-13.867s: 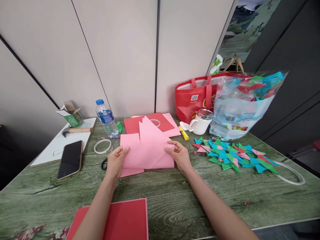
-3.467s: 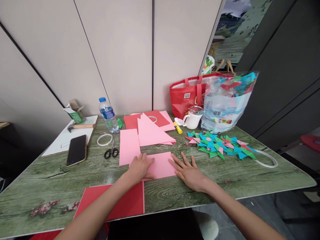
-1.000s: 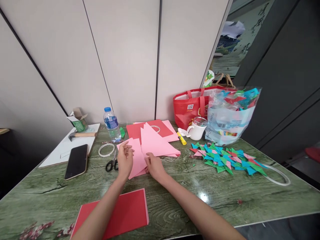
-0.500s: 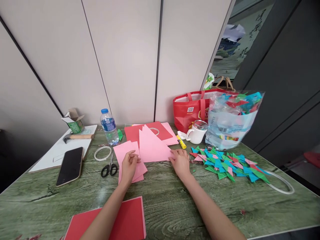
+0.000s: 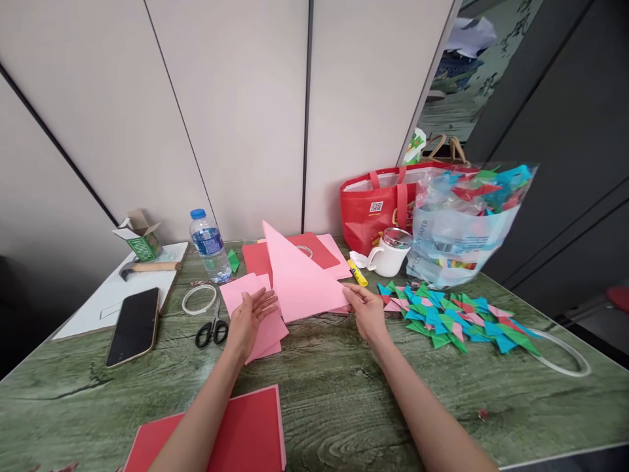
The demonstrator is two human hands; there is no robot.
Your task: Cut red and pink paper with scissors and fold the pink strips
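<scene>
Raised since half a second ago, one pink paper triangle [image 5: 302,288] now tilts up ahead and left of the fingers of the right hand [image 5: 369,314], which pinch its corner closed against the thumb. Its forearm slants in from the lower right. The left hand [image 5: 247,324] holds nothing, palm turned inward, fingers loosely spread. Pink sheets [image 5: 240,288] lie beneath those fingers; scissors [image 5: 212,333] lie just left.
</scene>
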